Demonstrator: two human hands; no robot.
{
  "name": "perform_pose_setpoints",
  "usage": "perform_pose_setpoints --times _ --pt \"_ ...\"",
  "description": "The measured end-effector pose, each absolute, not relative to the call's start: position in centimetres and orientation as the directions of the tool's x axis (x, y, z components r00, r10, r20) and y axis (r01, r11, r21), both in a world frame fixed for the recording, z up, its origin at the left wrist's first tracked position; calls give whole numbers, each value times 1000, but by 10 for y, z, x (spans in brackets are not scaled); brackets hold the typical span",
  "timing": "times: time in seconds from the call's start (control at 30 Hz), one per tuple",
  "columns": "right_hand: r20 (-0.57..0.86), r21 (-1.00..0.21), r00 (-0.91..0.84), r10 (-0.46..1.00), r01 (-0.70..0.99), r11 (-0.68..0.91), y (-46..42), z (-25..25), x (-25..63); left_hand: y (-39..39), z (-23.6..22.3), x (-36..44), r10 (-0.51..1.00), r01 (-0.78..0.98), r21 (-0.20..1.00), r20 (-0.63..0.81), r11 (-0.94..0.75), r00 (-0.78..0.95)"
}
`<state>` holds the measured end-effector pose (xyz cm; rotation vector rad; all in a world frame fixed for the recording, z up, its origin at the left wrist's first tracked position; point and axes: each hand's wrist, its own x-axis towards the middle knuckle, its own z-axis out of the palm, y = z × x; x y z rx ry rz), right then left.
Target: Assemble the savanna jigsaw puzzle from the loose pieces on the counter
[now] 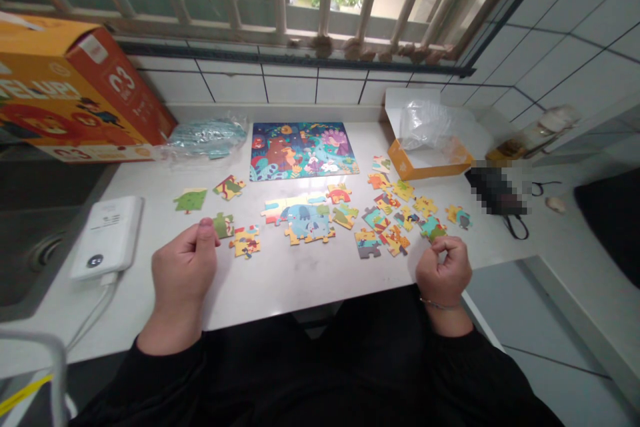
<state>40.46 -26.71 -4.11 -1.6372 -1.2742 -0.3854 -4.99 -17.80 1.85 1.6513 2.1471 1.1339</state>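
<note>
My left hand is a closed fist on the white counter, thumb on top, with nothing showing in it. Just beyond its thumb lies a green puzzle piece, partly covered by the hand. My right hand, also curled into a fist with nothing visible in it, sits beside a teal and green puzzle piece. Between the hands, a few joined pieces form a blue elephant section. Several loose pieces are scattered right of it; a green tree piece lies at the left.
Behind the pieces lies a completed dark jungle puzzle. An orange box, a plastic bag and a white power bank stand left. At right are an open yellow box, a bottle and a blurred dark object.
</note>
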Motion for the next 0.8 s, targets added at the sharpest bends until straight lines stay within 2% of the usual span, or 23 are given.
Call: perform_pose_setpoints --times 0.4,0.8 --pt "748 -451 358 559 892 31 -266 -42 406 -180 26 -44 905 737 669 249 96 -344" --pt "721 -466 368 587 885 17 -267 -46 409 -180 27 -44 902 742 660 243 115 -356"
